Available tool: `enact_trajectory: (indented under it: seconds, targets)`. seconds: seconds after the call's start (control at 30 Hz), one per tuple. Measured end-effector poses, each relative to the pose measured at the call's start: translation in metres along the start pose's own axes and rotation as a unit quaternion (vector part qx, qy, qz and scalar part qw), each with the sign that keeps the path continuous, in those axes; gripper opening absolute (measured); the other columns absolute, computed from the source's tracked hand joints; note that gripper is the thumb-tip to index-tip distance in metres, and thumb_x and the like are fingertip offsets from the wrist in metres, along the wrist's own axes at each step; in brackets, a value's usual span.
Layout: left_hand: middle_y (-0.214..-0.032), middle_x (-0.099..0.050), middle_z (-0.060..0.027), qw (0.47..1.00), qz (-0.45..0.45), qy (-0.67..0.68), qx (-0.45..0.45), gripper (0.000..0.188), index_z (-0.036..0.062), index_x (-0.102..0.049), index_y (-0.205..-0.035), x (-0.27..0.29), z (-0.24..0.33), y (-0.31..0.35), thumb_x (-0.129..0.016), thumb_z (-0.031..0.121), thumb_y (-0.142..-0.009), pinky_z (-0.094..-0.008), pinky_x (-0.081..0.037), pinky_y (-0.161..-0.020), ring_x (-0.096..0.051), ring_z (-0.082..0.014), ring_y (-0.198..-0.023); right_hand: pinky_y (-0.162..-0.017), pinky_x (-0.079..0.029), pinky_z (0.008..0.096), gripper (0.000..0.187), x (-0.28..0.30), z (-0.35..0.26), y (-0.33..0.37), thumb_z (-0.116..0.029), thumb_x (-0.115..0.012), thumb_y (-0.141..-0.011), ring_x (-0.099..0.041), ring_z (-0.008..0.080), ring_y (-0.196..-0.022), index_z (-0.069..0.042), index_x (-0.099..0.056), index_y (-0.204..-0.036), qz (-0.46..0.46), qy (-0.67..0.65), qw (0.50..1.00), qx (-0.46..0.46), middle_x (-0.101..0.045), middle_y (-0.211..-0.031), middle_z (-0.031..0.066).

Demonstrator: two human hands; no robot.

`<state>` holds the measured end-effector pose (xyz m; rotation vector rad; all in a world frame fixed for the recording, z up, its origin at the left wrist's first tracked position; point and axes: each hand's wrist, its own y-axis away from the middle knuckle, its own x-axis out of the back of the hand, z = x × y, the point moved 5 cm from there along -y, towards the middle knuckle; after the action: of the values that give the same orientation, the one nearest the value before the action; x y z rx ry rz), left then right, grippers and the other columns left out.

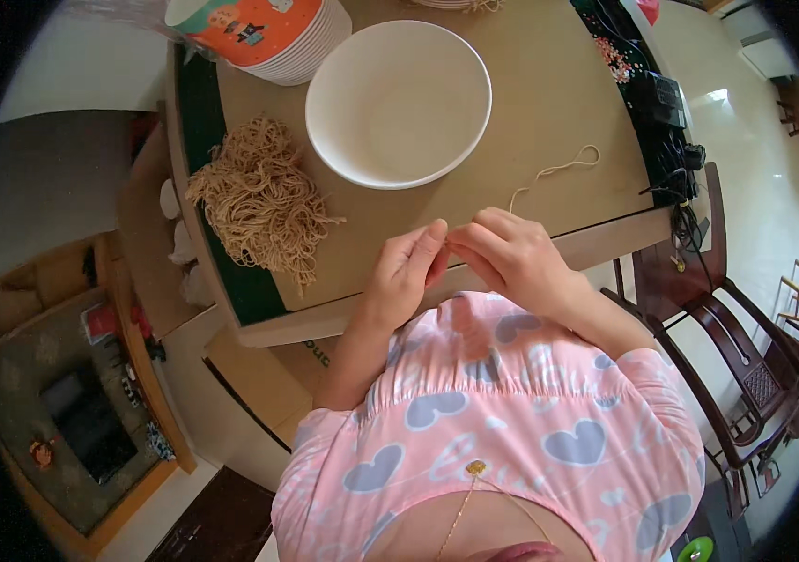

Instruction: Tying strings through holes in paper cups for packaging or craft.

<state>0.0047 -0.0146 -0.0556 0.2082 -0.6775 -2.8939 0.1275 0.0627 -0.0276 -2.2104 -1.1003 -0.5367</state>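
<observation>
Close to the table's near edge, my left hand (pixel 402 270) and my right hand (pixel 515 259) meet fingertip to fingertip. Both are closed in a pinch. A thin beige string (pixel 561 170) runs from behind my right hand across the table and ends in a small bend at the right. The piece between my fingertips is mostly hidden. Left of my hands lies a tangled heap of beige strings (pixel 264 201). Beyond my hands stands a large white round tub (pixel 399 103), with nothing seen inside it.
A stack of printed paper tubs (pixel 273 37) stands at the far left. Black cables and a power adapter (pixel 659 100) lie along the table's right edge, beside small reddish beads (pixel 615 61). A dark wooden chair (pixel 737 356) stands right, a cardboard box (pixel 264 379) below the table's left corner.
</observation>
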Motion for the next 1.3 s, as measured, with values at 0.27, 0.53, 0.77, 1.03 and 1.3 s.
enact_trajectory:
  seconds: [0.27,0.53,0.77,1.03,1.3]
  targets:
    - [-0.064,-0.040,0.0040,0.999,-0.021,0.012,-0.029,0.036,0.0061,-0.045,-0.072,-0.001,-0.013,-0.003,-0.043,0.026,-0.102,-0.0217,-0.030,-0.053,-0.035,-0.0046,-0.059,-0.058,-0.049,0.0363,0.009,-0.006,0.014,0.008,-0.004,-0.063,-0.084,-0.061,0.0317,-0.068,-0.002,-0.060,-0.092,0.013,-0.176,0.974,-0.143,-0.060,-0.079,0.0144]
    - [-0.065,-0.040,0.0038,0.999,0.004,0.033,-0.042,0.024,0.0087,-0.046,-0.081,0.000,-0.019,-0.004,-0.047,0.023,-0.100,-0.0191,-0.026,-0.049,-0.035,-0.0038,-0.056,-0.050,-0.038,0.0231,0.006,-0.015,0.024,0.013,0.001,-0.063,-0.086,-0.046,0.0073,-0.057,0.001,-0.060,-0.091,0.046,-0.231,0.953,-0.190,-0.052,-0.069,0.0044]
    - [-0.067,-0.045,0.0041,0.998,-0.003,-0.022,-0.062,0.012,0.0080,-0.051,-0.087,0.010,-0.017,0.000,-0.052,0.015,-0.097,-0.0179,-0.030,-0.050,-0.038,-0.0027,-0.057,-0.046,-0.029,0.0246,0.007,-0.012,0.021,0.009,0.000,-0.067,-0.083,-0.034,0.0054,-0.051,-0.003,-0.063,-0.088,0.028,-0.233,0.951,-0.202,-0.044,-0.061,0.0012]
    - [-0.069,-0.049,0.0046,0.997,-0.009,0.068,0.038,0.020,0.0061,-0.054,-0.089,0.016,-0.013,0.000,-0.050,0.023,-0.099,-0.0187,-0.034,-0.052,-0.041,-0.0028,-0.058,-0.051,-0.040,0.0305,0.007,-0.012,0.014,-0.010,-0.005,-0.068,-0.082,-0.048,0.0189,-0.057,-0.003,-0.062,-0.085,-0.003,-0.151,0.970,-0.193,-0.053,-0.069,0.0078]
    - [-0.064,-0.049,0.0027,0.993,0.011,0.090,0.074,0.030,0.0073,-0.054,-0.086,0.017,-0.023,-0.005,-0.042,0.030,-0.102,-0.0194,-0.031,-0.047,-0.042,-0.0046,-0.053,-0.056,-0.049,0.0378,0.009,-0.019,0.012,-0.019,-0.007,-0.068,-0.079,-0.061,0.0315,-0.067,-0.005,-0.061,-0.083,0.002,-0.105,0.986,-0.130,-0.062,-0.077,0.0124]
